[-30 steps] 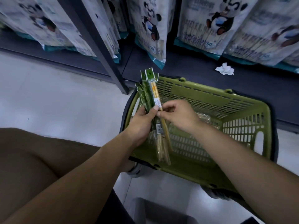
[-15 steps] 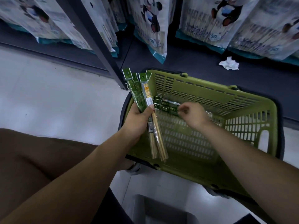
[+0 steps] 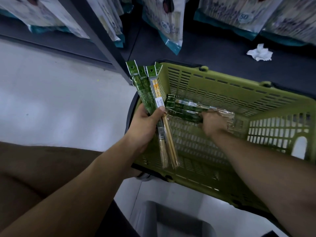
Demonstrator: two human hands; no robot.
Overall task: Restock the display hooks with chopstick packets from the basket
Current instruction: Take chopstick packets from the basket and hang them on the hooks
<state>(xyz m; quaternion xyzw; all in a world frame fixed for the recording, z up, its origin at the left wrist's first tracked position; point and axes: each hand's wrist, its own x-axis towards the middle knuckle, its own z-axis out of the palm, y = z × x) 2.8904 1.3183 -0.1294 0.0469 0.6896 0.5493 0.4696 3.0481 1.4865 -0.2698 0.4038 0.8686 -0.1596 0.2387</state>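
- Inside the green basket (image 3: 256,93): right hand (image 3: 212,124) closes on the loose chopstick packets (image 3: 186,110) lying on its slatted floor.
- Left hand (image 3: 145,124) clamps a fanned bundle of packets (image 3: 148,93), hang-holes up.
- Judgement: lift by the stiff green headers, align holes with the bundle.
- Sleeves clear, crinkly film; sticks pale, slender wood.

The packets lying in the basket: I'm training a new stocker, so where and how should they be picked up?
Grip the packets in the basket across their green middle, coming from above, as the right hand does. They lie flat and crosswise on the basket floor, so fingers can close over both long edges. That probably leaves the punched header end free for a hook.
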